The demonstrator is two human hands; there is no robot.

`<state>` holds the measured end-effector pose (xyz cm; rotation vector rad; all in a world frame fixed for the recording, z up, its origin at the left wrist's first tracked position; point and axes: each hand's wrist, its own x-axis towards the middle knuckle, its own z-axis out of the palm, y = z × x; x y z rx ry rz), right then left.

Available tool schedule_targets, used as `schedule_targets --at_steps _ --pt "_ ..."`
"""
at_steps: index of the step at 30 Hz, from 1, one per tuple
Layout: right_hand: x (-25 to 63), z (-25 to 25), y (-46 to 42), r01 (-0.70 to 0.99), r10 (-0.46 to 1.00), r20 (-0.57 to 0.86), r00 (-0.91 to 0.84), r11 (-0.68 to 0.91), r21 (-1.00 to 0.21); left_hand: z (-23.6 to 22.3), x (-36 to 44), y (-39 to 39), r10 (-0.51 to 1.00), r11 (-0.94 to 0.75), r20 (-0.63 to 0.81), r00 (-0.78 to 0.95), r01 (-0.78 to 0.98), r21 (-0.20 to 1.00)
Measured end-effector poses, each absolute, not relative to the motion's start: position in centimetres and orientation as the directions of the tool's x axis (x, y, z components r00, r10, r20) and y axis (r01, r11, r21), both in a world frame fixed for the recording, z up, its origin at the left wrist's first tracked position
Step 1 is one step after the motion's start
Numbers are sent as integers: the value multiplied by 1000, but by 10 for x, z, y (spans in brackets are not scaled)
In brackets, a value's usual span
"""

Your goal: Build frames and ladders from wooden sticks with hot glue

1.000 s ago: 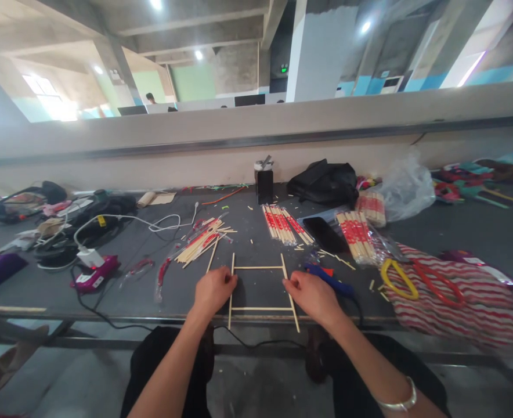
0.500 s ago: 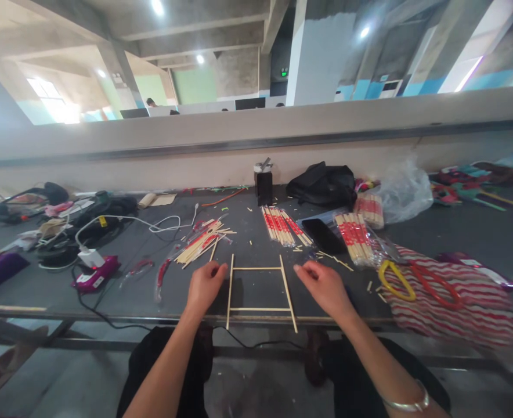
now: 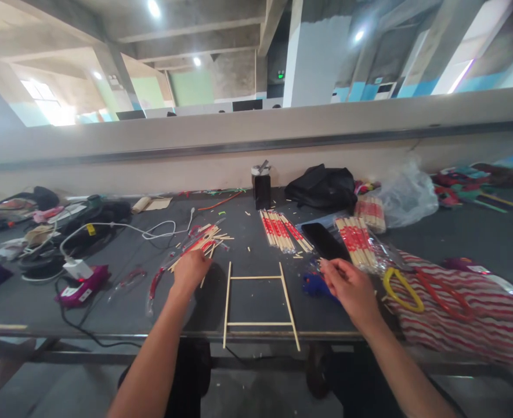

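Observation:
A frame of thin wooden chopsticks (image 3: 256, 324), with two uprights and two crossbars, lies between my hands and reaches over the table's front edge. My left hand (image 3: 192, 270) is at the near side of a loose pile of chopsticks (image 3: 210, 235), fingers curled down; what they grip, if anything, is hidden. Beside the frame, my right hand (image 3: 350, 287) has its thumb and fingertips pressed together above a blue object (image 3: 315, 285). Anything in that pinch is too small to name. A black phone (image 3: 324, 241) lies just beyond it.
Wrapped chopstick packs (image 3: 280, 231) lie behind the frame, and others (image 3: 356, 241) to the right. Yellow-handled scissors (image 3: 402, 290) rest on striped cloth (image 3: 448, 331). A purple power strip (image 3: 82, 287) with cables is on the left. A black container (image 3: 262, 190) stands at the back.
My left hand has moved left, away from the frame to the chopstick pile. My right hand has moved right, uncovering the blue object. The view has shifted slightly; the frame stays on the table.

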<state>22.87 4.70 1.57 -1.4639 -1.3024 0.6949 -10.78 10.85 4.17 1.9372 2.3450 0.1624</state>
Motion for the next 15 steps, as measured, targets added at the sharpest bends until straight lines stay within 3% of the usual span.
schedule_targets --at_steps 4,9,15 --pt "231 18 43 374 958 165 234 68 -925 33 -111 105 984 178 -53 -173 976 128" --pt "232 23 41 403 952 143 270 23 -915 36 -99 97 994 104 24 -107 988 112" --pt "253 25 42 474 923 195 332 16 -881 41 -85 89 1000 22 -13 -20 989 148"
